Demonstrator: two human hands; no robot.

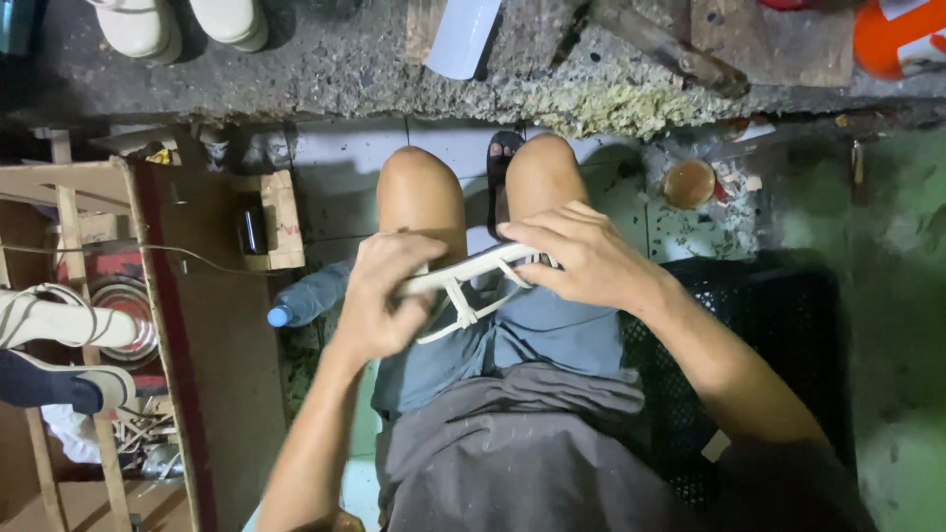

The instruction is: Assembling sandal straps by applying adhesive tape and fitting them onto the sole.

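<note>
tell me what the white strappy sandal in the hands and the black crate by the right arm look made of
White sandal: looks like smooth synthetic or coated leather, going by the even matte white straps and thin sole; cannot tell which. Black crate: likely moulded plastic, going by its regular perforated grid and dull sheen.
</note>
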